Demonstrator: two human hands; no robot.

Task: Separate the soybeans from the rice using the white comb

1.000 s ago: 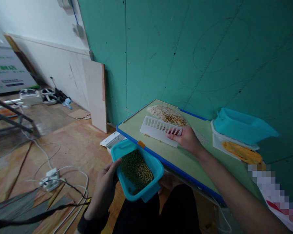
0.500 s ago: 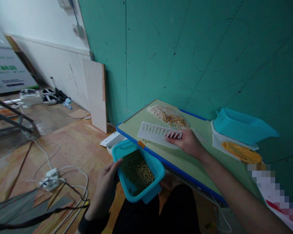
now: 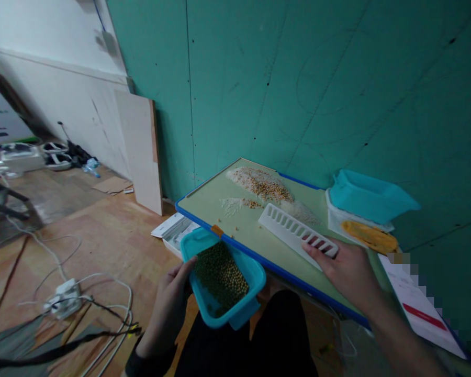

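Seemingly midway, our left hand (image 3: 172,290) pinches a tub (image 3: 255,269) of beans (image 3: 233,283) beside the table (image 3: 204,201), our right hand (image 3: 349,267) a slotted strip (image 3: 290,234) over it; mixed grains (image 3: 261,184) remain there.

white power strip (image 3: 65,299) on floor (image 3: 110,230), pale board (image 3: 138,152) upright

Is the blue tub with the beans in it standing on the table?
No, the left hand holds the blue tub by its side, in front of the table.

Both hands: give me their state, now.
Left hand: closed on the edge of the nearer blue tub.
Right hand: closed on one end of the white slotted tool.
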